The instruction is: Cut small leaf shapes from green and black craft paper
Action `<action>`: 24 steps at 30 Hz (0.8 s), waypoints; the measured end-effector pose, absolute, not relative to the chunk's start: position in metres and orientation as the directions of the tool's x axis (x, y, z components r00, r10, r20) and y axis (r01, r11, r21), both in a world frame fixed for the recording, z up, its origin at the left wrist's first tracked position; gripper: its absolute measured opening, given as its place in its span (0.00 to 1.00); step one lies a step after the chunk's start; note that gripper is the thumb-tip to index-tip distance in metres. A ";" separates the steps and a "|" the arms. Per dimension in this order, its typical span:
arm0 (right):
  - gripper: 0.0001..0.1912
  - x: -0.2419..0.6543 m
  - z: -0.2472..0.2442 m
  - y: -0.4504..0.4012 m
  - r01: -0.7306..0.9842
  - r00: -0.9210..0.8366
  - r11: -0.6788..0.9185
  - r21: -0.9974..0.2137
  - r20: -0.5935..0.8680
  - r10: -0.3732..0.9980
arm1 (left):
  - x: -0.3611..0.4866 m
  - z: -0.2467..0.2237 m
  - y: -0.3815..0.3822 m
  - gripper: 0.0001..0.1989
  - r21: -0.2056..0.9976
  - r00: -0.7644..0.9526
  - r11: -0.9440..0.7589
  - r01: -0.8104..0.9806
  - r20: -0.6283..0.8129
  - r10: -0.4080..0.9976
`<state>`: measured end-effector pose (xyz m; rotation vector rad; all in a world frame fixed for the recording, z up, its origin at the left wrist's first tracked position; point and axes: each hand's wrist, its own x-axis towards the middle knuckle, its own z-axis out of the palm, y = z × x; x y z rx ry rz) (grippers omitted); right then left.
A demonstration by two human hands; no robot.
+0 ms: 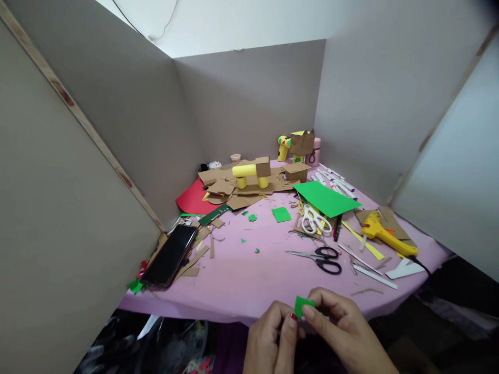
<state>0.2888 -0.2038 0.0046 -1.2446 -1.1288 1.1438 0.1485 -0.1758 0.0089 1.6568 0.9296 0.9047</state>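
A small piece of green paper (302, 305) is pinched between my two hands, just over the near edge of the table. My left hand (273, 337) grips its lower left side with thumb and fingers closed. On the other side, my right hand (339, 327) presses it between thumb and forefinger. Black-handled scissors (322, 258) lie beyond my hands. Farther back are a green paper square (281, 214) and a small scalloped green cutout (252, 217). A cardboard-headed figure of yellow tubes (245, 170) stands on brown cardboard.
A phone (170, 255) lies among cardboard scraps at left. To the right are white scissors (315, 221), a green sheet (326, 198), a yellow glue gun (384, 236) with its cord and several markers (338, 182). Grey partitions (249, 98) enclose the pink-covered table (234, 291).
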 end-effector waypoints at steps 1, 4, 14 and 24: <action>0.16 0.288 0.006 -0.204 0.012 0.087 0.007 -1.000 0.008 0.996 | 0.149 0.009 -0.176 0.16 0.970 0.424 -0.199 0.139 0.123 0.897; 0.18 0.288 0.007 -0.204 0.056 0.068 0.016 -0.998 0.020 0.997 | 0.148 0.008 -0.175 0.15 0.975 0.424 -0.172 0.142 0.097 0.901; 0.16 0.294 0.004 -0.207 0.182 0.022 0.035 -0.983 0.040 0.999 | 0.146 -0.009 -0.170 0.16 0.993 0.471 -0.046 0.113 -0.013 0.882; 0.17 0.293 0.001 -0.204 0.149 0.008 0.022 -0.989 0.024 1.000 | 0.148 -0.009 -0.171 0.13 0.991 0.563 0.120 0.053 -0.129 0.816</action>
